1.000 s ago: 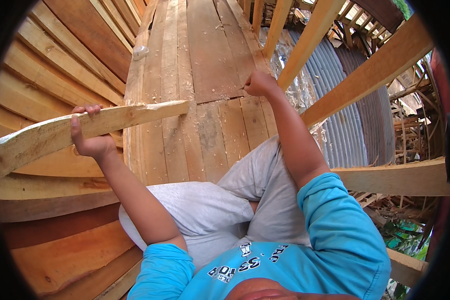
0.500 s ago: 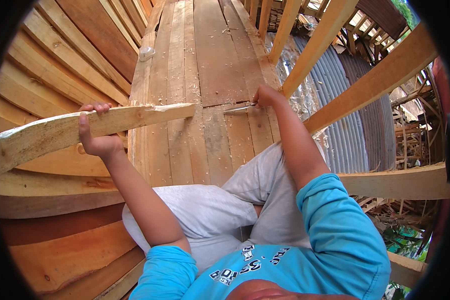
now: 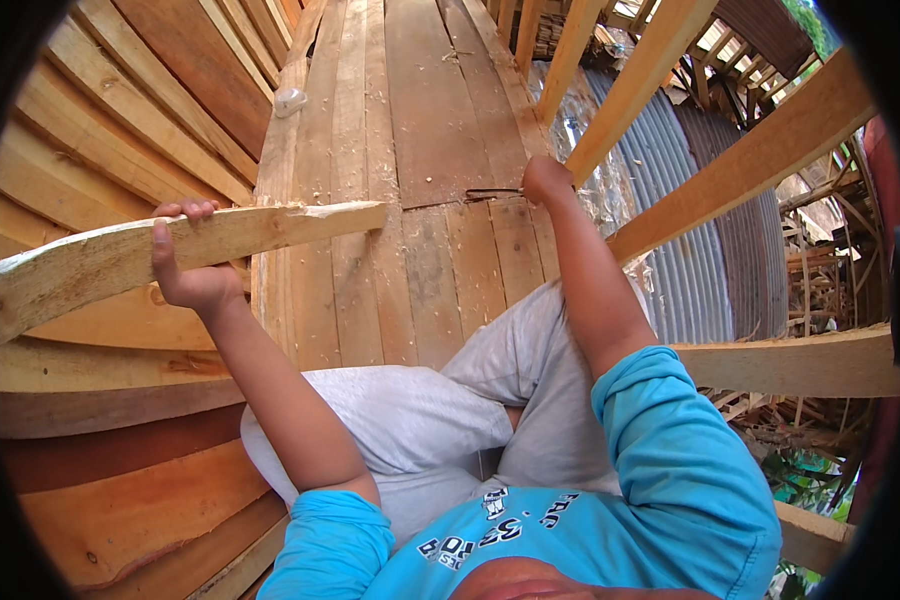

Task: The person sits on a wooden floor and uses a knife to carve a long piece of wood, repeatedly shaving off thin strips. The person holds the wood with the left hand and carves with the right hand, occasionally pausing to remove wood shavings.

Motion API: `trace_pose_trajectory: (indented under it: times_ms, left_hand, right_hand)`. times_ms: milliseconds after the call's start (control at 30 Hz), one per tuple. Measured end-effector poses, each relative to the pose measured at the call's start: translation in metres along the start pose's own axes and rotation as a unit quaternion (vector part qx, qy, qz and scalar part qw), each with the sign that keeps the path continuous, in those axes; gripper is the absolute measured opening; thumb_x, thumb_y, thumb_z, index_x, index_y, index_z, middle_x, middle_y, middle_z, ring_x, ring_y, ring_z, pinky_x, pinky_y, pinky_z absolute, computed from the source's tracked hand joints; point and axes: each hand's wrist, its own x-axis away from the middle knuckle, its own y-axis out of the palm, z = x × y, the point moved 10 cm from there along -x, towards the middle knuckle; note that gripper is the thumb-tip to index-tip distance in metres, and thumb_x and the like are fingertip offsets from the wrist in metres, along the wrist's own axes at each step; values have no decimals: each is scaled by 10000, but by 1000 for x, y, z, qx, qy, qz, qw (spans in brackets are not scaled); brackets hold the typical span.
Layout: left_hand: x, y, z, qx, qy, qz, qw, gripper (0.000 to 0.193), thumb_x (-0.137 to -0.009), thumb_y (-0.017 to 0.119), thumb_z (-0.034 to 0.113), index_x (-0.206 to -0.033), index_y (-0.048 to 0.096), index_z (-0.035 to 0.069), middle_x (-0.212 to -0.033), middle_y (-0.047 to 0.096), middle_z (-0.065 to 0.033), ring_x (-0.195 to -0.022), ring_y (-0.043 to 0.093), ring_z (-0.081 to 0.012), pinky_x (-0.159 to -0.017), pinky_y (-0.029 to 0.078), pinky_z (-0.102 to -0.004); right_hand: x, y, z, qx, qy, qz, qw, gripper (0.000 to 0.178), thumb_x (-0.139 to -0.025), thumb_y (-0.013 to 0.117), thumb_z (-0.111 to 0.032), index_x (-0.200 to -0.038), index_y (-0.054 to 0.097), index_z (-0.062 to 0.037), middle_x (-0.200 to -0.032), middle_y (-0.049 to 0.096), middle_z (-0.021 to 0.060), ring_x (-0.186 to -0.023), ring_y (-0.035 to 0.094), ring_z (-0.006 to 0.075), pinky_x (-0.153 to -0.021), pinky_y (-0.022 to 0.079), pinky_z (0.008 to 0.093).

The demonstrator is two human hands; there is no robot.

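Observation:
My left hand (image 3: 198, 270) is wrapped around a long wooden plank (image 3: 260, 232) at the left, fingertips showing over its upper edge. The plank's far end narrows to a rough, pale, cut tip above the floorboards. Out to the right, my right hand (image 3: 548, 182) is closed around the handle of a knife (image 3: 492, 192). Its blade points left, apart from the plank's tip, and looks thin and dark from this angle. The handle is mostly hidden in the fist.
Wood shavings lie scattered over the plank floor (image 3: 435, 270). A small clear container (image 3: 290, 102) sits at the far left of it. Stacked boards (image 3: 120, 140) line the left side. Wooden posts (image 3: 740, 155) and corrugated metal sheets (image 3: 685, 220) are on the right.
My right hand has moved slightly up and to the right with the knife, whose blade has turned from shiny side to a thin dark edge. The plank and left hand have barely moved.

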Motion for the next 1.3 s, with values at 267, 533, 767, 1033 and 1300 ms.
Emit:
trace_pose_trajectory:
  times_ms: [267, 533, 767, 1033, 1300]
  left_hand:
    - [0, -1, 4, -18, 6, 4, 1000, 323, -857, 593, 349, -977, 554, 52, -827, 532, -89, -844, 535, -230, -895, 452, -418]
    - [-1, -4, 6, -24, 10, 2, 1000, 326, -856, 586, 349, -978, 548, 49, -825, 528, -90, -846, 531, -233, -895, 451, -419]
    - [0, -8, 5, -18, 3, 13, 1000, 320, -866, 584, 348, -975, 552, 48, -822, 538, -89, -849, 534, -236, -887, 452, -413]
    - [-5, -5, -1, 14, -10, 1, 1000, 263, -888, 595, 297, -964, 553, 49, -827, 558, -87, -859, 542, -229, -870, 453, -389]
    - [-5, 5, 10, 54, 19, -4, 998, 187, -853, 644, 152, -924, 569, -4, -749, 589, -116, -723, 582, -234, -724, 499, -368]
  right_hand:
    - [36, -23, -77, -173, -302, -98, 932, 370, -729, 828, -225, -1067, 744, -98, -861, 741, 84, -750, 673, 206, -691, 528, 350]
    - [44, 0, -49, -78, -86, -247, 962, 298, -745, 814, -268, -972, 761, -82, -932, 751, 75, -854, 705, 210, -748, 553, 391]
    - [45, -45, -45, 37, -119, -67, 990, 259, -744, 725, -187, -984, 752, -93, -992, 736, 113, -945, 701, 299, -792, 557, 399]
    - [66, -17, -67, -57, -109, -33, 992, 238, -724, 727, -205, -909, 754, -56, -954, 718, 176, -923, 697, 323, -755, 559, 399]
    - [105, -52, -21, 8, 31, 86, 996, 181, -807, 653, -146, -925, 744, -44, -1005, 726, 161, -942, 711, 331, -763, 576, 419]
